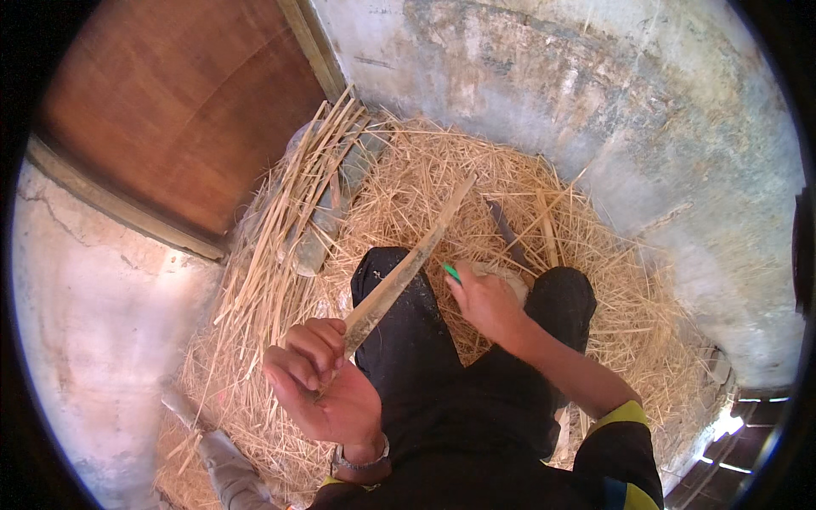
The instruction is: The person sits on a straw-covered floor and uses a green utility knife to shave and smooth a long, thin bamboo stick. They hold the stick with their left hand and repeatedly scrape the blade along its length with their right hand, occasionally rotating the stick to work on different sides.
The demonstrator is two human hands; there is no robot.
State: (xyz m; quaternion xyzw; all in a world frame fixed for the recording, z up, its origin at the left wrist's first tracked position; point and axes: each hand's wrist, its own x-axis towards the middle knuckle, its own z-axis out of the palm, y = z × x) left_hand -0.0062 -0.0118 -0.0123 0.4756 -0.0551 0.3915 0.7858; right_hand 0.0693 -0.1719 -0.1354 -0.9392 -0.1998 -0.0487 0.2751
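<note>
My left hand (325,382) is closed round the lower end of a long, split bamboo strip (404,272). The strip slants up and away to the right, over my dark-trousered knee. My right hand (486,299) is closed between my knees, with a small bright green object (451,272) poking out by the thumb. The rest of that object is hidden in the fist, so its kind does not show. Just beyond the right hand a dark flat piece (507,234) lies in the shavings, beside a pale strip (546,228).
Thin bamboo shavings (425,161) cover the floor. Left of my knees, long thin strips (276,221) lie in a bundle, next to a greyish log-like piece (310,249). A brown door panel (195,110) and stained walls (595,102) enclose the corner. Grey cloth (228,472) shows at lower left.
</note>
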